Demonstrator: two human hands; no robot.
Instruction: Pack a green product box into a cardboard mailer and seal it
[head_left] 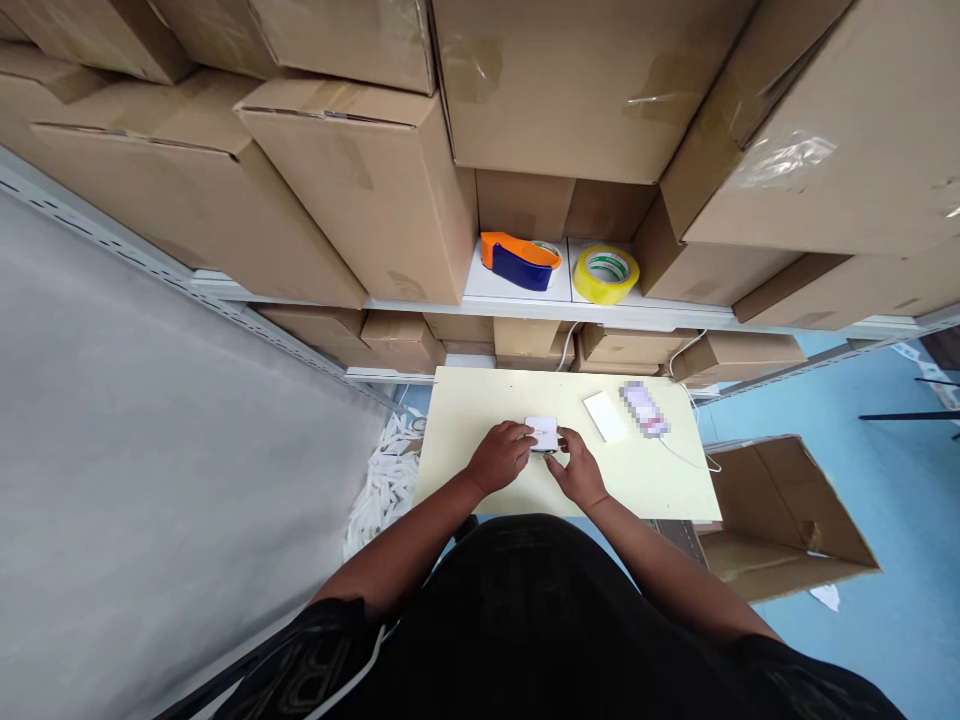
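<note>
A small white box (541,432) rests on a pale yellow table (480,410) in front of me. My left hand (501,455) curls round its left side with the fingers closed on it. From the right, my right hand (576,468) pinches the box's lower right corner. A flat white card (604,416) lies just right of the box, and beside it a blurred phone-like object (645,408) with a white cable running off the table's right side.
Shelving stacked with cardboard boxes (360,180) fills the wall ahead. An orange and blue tape dispenser (520,261) and a yellow tape roll (606,273) sit on the shelf. An open cardboard box (780,515) stands on the blue floor at right. White scraps (382,485) pile left of the table.
</note>
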